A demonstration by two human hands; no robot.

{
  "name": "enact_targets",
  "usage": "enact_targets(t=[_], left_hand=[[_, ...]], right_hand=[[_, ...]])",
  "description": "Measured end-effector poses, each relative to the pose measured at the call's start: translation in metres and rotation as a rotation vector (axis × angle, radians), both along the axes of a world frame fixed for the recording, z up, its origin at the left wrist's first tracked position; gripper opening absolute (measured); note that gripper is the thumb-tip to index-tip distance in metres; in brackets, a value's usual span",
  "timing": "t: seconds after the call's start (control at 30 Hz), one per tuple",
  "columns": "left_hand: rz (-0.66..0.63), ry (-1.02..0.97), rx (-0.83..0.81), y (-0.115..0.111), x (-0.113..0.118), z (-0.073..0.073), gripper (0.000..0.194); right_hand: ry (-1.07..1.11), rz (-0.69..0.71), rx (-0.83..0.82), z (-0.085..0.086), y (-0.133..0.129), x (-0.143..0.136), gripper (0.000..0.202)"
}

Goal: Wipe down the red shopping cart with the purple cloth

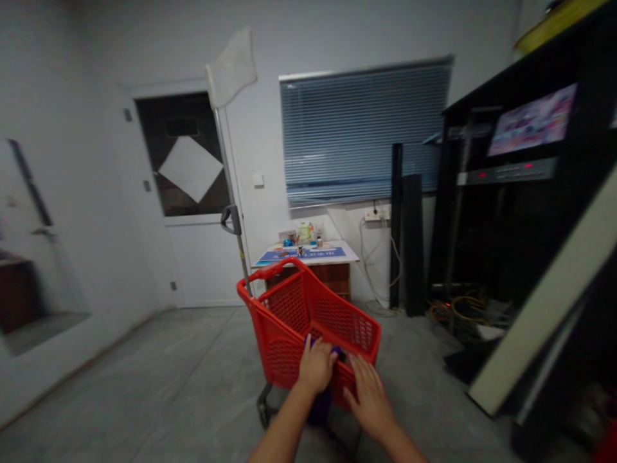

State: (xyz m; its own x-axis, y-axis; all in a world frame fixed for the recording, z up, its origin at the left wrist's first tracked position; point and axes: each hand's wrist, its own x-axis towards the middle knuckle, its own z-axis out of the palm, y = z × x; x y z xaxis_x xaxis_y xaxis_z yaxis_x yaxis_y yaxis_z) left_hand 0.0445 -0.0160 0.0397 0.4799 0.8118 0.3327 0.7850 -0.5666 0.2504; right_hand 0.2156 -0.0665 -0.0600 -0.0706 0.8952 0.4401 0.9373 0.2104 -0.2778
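A small red plastic shopping cart (344,315) with mesh sides stands right in front of me. At its near rim my left hand (317,365) is closed over a dark purple, cloth-like thing (319,406), which hangs down outside the basket. More purple shows around the fingers; its exact kind I cannot make out. My right hand (370,393) is beside it at the same rim, fingers stretched out and apart, holding nothing. A long pole (226,161) with a white flag (232,69) and a grey grip rises from the cart's far left corner.
Behind the cart, a small table (308,253) carries a printed board and small items. A closed door (202,260) is at the back left. On the right stand a black rack (518,257) with a lit screen and a leaning pale board (544,308). Cables lie on the floor.
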Motion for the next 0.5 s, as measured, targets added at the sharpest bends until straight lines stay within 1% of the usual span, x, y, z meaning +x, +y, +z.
enact_targets(t=[0.1,0.17,0.23,0.37,0.43,0.5], left_hand=[[0.018,0.000,-0.006,0.004,-0.004,0.004,0.037],[0.052,-0.023,-0.001,0.003,-0.003,0.001,0.037],[0.075,-0.043,0.011,-0.001,-0.001,-0.004,0.037],[0.032,-0.024,0.026,-0.008,0.001,-0.013,0.036],[0.013,0.000,0.030,-0.008,-0.002,-0.013,0.036],[0.028,0.017,0.039,-0.004,-0.008,-0.010,0.037]], right_hand=[[-0.012,-0.007,-0.009,-0.003,-0.002,0.003,0.061],[-0.015,0.010,-0.008,-0.007,-0.002,-0.002,0.062],[0.000,-0.007,0.002,-0.011,-0.001,-0.009,0.064],[0.021,-0.027,0.059,-0.016,0.001,-0.020,0.064],[0.016,-0.007,0.095,-0.017,0.000,-0.021,0.062],[0.004,0.010,0.122,-0.017,-0.002,-0.021,0.061]])
